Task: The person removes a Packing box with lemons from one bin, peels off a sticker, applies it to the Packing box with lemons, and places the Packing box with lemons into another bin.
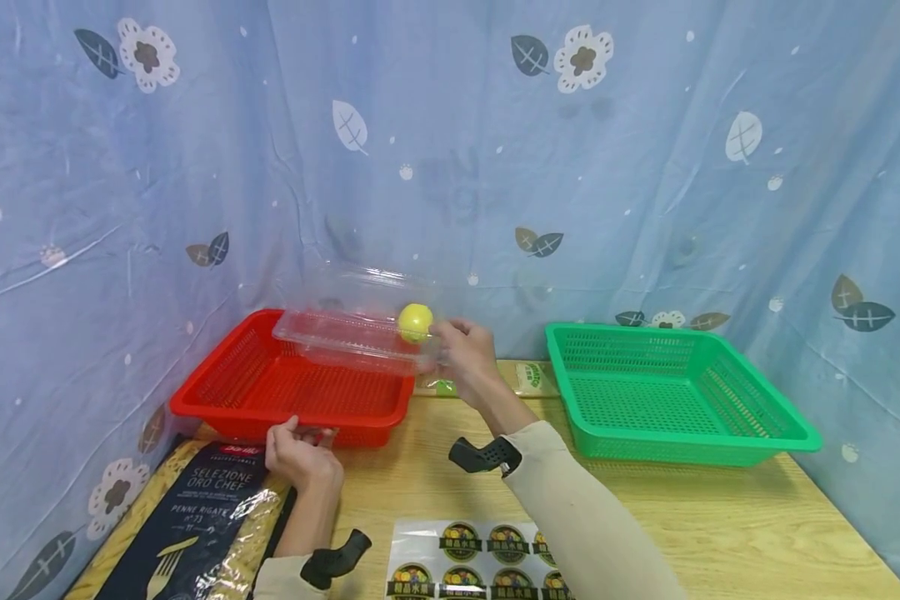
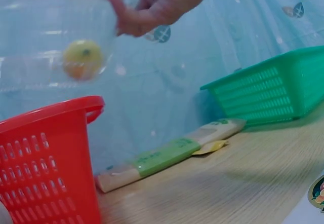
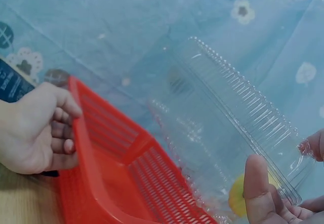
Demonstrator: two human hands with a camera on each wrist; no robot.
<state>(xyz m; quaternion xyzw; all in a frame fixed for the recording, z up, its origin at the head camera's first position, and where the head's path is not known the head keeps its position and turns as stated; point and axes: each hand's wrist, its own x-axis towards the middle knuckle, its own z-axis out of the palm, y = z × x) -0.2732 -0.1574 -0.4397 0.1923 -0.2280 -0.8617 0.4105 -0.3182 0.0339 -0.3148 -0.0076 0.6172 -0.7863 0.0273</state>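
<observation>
My right hand (image 1: pixel 461 346) holds a clear plastic clamshell box (image 1: pixel 356 321) by its right end, lifted over the red basket (image 1: pixel 232 387). Its lid stands open, and a yellow round fruit (image 1: pixel 416 322) lies inside at the end near my fingers (image 3: pixel 258 188). In the left wrist view the fruit (image 2: pixel 82 59) shows through the clear wall under my right hand (image 2: pixel 152 6). My left hand (image 1: pixel 300 450) grips the red basket's near rim (image 3: pixel 83 148), with fingers curled over the edge (image 3: pixel 61 127).
An empty green basket (image 1: pixel 667 392) stands at the right on the wooden table (image 1: pixel 720 517). A dark pasta bag (image 1: pixel 195 517) lies front left and a sticker sheet (image 1: pixel 465 562) near the front. Flat packets (image 2: pixel 167 155) lie by the blue curtain between the baskets.
</observation>
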